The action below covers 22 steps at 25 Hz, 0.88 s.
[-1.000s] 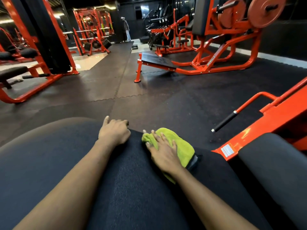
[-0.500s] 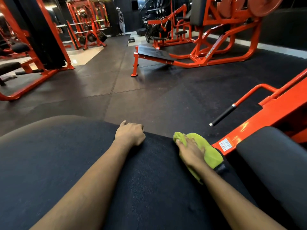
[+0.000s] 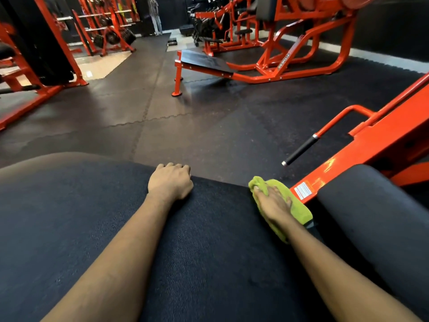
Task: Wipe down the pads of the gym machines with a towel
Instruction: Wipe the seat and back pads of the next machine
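Towel (image 3: 298,209), lime green, lies flat on the far right corner of the broad black pad (image 3: 209,263), just beside the orange frame (image 3: 383,145) with its white label; the right hand (image 3: 274,203) presses it down with fingers stretched out straight, not gripping. A second ago the cloth sat nearer the middle of the far edge, close beside the left hand (image 3: 170,182); now the two are well apart, so a rightward stroke along that edge looks finished. The left hand has kept its place on the far rim, fingers clenched over the edge as a brace; their tips are hidden below it. By my reading, the far strip of this pad is done, and the near part may still need passes; the second pad (image 3: 371,224) on the right looks untouched by the cloth. No bucket, bottle or other container shows anywhere; the towel holds nothing visible.
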Each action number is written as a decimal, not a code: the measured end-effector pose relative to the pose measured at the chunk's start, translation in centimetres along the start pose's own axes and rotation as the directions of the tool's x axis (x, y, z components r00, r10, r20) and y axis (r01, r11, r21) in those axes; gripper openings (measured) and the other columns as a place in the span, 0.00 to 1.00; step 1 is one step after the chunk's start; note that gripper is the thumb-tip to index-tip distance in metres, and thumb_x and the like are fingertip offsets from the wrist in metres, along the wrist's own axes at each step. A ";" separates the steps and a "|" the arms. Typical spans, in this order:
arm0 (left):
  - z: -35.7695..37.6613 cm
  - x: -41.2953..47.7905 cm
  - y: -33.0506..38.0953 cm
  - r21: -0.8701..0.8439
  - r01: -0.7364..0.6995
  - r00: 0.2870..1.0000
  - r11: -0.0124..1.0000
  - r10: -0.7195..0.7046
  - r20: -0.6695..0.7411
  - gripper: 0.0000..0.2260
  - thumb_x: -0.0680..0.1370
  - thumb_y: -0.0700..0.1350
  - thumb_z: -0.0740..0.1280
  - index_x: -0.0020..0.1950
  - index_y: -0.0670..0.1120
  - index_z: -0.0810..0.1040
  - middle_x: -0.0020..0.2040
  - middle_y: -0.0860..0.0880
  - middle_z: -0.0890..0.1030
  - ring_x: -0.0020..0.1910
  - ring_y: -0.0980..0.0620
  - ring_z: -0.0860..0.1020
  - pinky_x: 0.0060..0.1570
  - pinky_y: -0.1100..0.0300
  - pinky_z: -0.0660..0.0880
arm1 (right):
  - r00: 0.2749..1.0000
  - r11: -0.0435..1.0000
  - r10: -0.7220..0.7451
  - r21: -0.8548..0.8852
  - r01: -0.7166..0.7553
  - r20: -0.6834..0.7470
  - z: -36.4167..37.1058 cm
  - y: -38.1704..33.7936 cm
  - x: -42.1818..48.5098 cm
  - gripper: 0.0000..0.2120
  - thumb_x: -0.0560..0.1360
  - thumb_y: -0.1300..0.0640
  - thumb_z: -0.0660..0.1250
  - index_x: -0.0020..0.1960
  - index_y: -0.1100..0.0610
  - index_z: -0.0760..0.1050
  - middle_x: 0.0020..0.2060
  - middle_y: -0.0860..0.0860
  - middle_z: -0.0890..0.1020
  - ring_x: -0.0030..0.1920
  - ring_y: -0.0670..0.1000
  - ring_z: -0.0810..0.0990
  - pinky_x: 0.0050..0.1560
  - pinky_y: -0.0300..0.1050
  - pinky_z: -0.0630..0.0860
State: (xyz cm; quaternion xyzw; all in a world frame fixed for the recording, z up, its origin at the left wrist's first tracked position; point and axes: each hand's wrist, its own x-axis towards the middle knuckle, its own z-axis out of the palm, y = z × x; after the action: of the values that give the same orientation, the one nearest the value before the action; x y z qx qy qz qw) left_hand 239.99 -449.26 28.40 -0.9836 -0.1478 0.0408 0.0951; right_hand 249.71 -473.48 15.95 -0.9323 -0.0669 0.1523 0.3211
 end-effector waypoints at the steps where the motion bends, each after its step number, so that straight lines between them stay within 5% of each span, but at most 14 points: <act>1: -0.1 0.0 0.0 0.000 0.000 1.000 1.000 0.000 0.010 0.14 0.83 0.47 0.51 0.60 0.47 0.74 0.65 0.46 0.77 0.63 0.45 0.73 0.62 0.50 0.64 | 0.993 0.993 -0.117 0.025 0.116 0.004 0.7 -1.6 -1.7 0.29 0.83 0.37 0.50 0.82 0.46 0.54 0.81 0.46 0.56 0.81 0.45 0.48 0.80 0.57 0.40; 3: -0.1 -0.1 0.1 0.005 -0.002 1.000 1.000 0.002 0.021 0.14 0.83 0.47 0.51 0.60 0.47 0.74 0.64 0.45 0.78 0.65 0.45 0.72 0.68 0.50 0.62 | 0.901 0.900 -0.434 0.054 0.433 0.022 2.1 -4.0 -6.9 0.26 0.83 0.38 0.52 0.80 0.37 0.52 0.81 0.40 0.54 0.80 0.40 0.45 0.79 0.52 0.37; 5: 0.0 -0.1 -0.1 0.021 -0.011 1.000 1.000 0.012 -0.005 0.15 0.84 0.48 0.51 0.62 0.47 0.74 0.66 0.45 0.77 0.68 0.45 0.70 0.75 0.49 0.55 | 0.830 0.828 -0.557 0.096 0.553 0.020 2.1 -3.7 -9.6 0.25 0.83 0.38 0.52 0.79 0.32 0.50 0.79 0.36 0.52 0.79 0.36 0.44 0.78 0.49 0.35; 8: 0.1 -1.5 0.2 -0.009 -0.017 0.999 1.000 0.016 -0.035 0.18 0.84 0.49 0.50 0.69 0.47 0.72 0.73 0.46 0.71 0.74 0.45 0.64 0.77 0.46 0.50 | 0.968 0.967 -0.244 0.085 0.239 0.053 0.4 0.6 -5.6 0.28 0.84 0.37 0.50 0.81 0.43 0.50 0.80 0.42 0.51 0.80 0.41 0.48 0.79 0.51 0.35; 10: 0.2 -3.5 0.8 -0.007 -0.036 0.999 0.999 0.035 -0.030 0.20 0.84 0.49 0.50 0.74 0.47 0.69 0.78 0.47 0.65 0.77 0.45 0.59 0.78 0.46 0.48 | 0.998 0.998 -0.032 0.063 0.029 0.053 -1.0 2.3 -4.4 0.34 0.83 0.36 0.48 0.83 0.53 0.51 0.82 0.47 0.50 0.81 0.45 0.48 0.79 0.53 0.36; 12: 0.2 -5.3 1.6 -0.004 -0.056 0.998 0.998 0.056 -0.033 0.21 0.85 0.49 0.49 0.77 0.48 0.65 0.79 0.48 0.61 0.79 0.46 0.56 0.78 0.47 0.47 | 0.997 0.990 -0.053 0.133 0.046 0.051 -0.5 1.2 -6.5 0.33 0.84 0.37 0.49 0.83 0.52 0.50 0.82 0.47 0.50 0.82 0.47 0.47 0.80 0.53 0.37; 15: -0.1 -7.3 2.4 -0.039 -0.057 0.998 0.998 0.057 -0.024 0.21 0.85 0.49 0.49 0.78 0.48 0.63 0.81 0.48 0.59 0.80 0.47 0.54 0.78 0.47 0.47 | 0.902 0.891 -0.431 0.170 0.420 0.029 1.2 -1.5 -14.5 0.29 0.82 0.34 0.48 0.81 0.40 0.51 0.80 0.42 0.53 0.80 0.39 0.43 0.79 0.51 0.37; 17: -0.2 -8.6 2.8 -0.029 -0.060 0.998 0.998 0.060 -0.021 0.21 0.85 0.49 0.49 0.79 0.49 0.61 0.81 0.48 0.58 0.80 0.47 0.53 0.78 0.48 0.47 | 0.828 0.820 -0.560 0.166 0.548 0.034 1.5 -1.1 -18.0 0.29 0.81 0.33 0.47 0.80 0.35 0.50 0.78 0.37 0.53 0.77 0.32 0.41 0.78 0.48 0.35; 19: -0.2 -10.1 2.9 -0.019 -0.064 0.998 0.998 0.063 -0.022 0.22 0.85 0.48 0.49 0.80 0.49 0.60 0.81 0.49 0.57 0.80 0.47 0.52 0.78 0.49 0.47 | 0.859 0.850 -0.510 0.179 0.495 0.045 0.7 0.1 -17.2 0.26 0.84 0.37 0.49 0.81 0.37 0.51 0.79 0.38 0.52 0.77 0.33 0.42 0.78 0.45 0.34; 22: -0.2 -12.4 3.0 -0.014 -0.069 0.998 0.998 0.068 -0.011 0.22 0.85 0.48 0.48 0.80 0.49 0.58 0.82 0.49 0.55 0.80 0.47 0.51 0.78 0.49 0.46 | 0.984 0.975 -0.169 0.153 0.159 0.058 -0.6 1.7 -12.8 0.31 0.85 0.39 0.48 0.83 0.52 0.50 0.82 0.47 0.54 0.81 0.46 0.48 0.79 0.47 0.36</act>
State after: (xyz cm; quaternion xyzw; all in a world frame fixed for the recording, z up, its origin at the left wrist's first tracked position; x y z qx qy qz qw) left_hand 229.02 -455.85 28.68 -0.9889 -0.1138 0.0377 0.0873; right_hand 237.84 -477.97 18.44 -0.8912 -0.1435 0.1628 0.3983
